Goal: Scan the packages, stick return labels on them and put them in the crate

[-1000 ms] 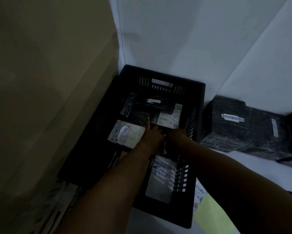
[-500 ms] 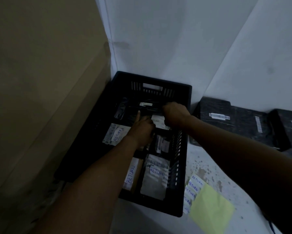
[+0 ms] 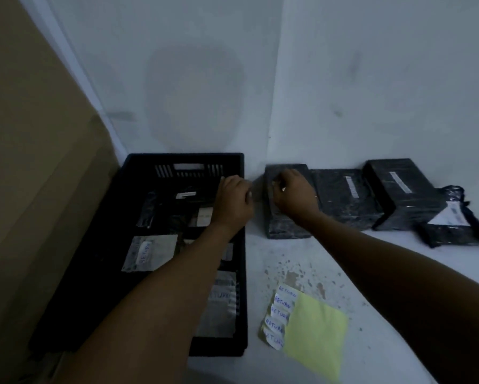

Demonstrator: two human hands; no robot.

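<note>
The nearest black-wrapped package (image 3: 284, 217) lies directly under the right hand (image 3: 293, 195), just right of the crate (image 3: 138, 217). Best to grip it by both long edges before lifting — glossy wrap probably slips. Fingers curl loosely over it; the left hand (image 3: 232, 202) hovers at the crate rim, holding nothing. Return labels (image 3: 279, 314) lie nearer the body.

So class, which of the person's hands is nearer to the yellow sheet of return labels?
Right, though only slightly. The right hand rests on a black package beyond the yellow sheet; the left hand is over the crate.
</note>
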